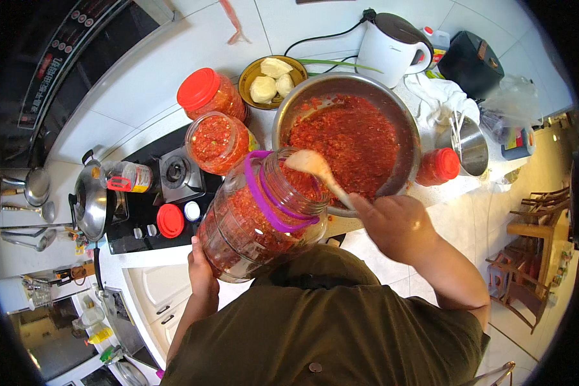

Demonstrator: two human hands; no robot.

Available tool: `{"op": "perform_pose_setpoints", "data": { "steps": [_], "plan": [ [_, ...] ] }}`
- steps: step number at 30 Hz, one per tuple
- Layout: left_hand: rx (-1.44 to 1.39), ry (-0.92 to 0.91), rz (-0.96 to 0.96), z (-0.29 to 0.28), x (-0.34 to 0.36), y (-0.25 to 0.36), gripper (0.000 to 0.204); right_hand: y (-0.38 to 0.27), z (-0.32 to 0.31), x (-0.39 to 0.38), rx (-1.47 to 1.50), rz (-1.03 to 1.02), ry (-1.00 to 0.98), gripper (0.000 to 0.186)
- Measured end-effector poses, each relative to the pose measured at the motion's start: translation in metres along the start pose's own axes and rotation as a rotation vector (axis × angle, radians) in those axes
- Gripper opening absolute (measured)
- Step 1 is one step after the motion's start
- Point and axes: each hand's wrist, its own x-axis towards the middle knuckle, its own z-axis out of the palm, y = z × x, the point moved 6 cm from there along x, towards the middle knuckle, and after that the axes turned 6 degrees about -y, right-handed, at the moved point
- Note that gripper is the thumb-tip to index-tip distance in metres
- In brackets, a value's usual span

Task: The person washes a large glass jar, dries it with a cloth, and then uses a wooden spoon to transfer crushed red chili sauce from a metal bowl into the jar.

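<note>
My left hand is wrapped round the lower left side of a large glass jar, which tilts with its mouth toward the basin. Chopped red chilli paste fills much of the jar, and a purple plastic handle ring circles its neck. In my right hand, closed round the handle, is a wooden spoon; its bowl lies at the jar's mouth. Just beyond stands a wide steel basin holding more red chilli paste.
Two chilli-filled plastic jars, one open and one red-lidded, stand left of the basin. Behind are a bowl of pale peeled pieces and a white kettle. A red-lidded jar sits right; loose lids lie on the stove.
</note>
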Motion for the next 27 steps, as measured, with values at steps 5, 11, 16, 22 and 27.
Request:
{"op": "perform_pose_setpoints", "data": {
  "steps": [5, 11, 16, 22, 27],
  "plan": [
    [-0.036, 0.059, -0.014, -0.004, 0.001, -0.005, 0.062, 0.085, 0.039, -0.017, 0.041, 0.321, -0.026, 0.029],
    [-0.067, 0.128, -0.029, -0.003, 0.0, -0.005, 0.063, 0.144, 0.149, 0.005, 0.338, 0.543, -0.299, 0.028],
    [-0.147, 0.096, -0.007, 0.003, -0.003, -0.003, 0.06, 0.1, 0.192, 0.028, 0.958, 0.511, -0.153, 0.027],
    [-0.113, 0.217, -0.062, -0.008, -0.003, -0.009, 0.058, 0.099, 0.238, 0.032, 1.804, 0.961, -0.281, 0.021],
    [-0.149, 0.176, -0.012, -0.018, 0.006, -0.018, 0.057, 0.099, 0.227, 0.029, 2.125, 0.916, -0.211, 0.015]
  ]
}}
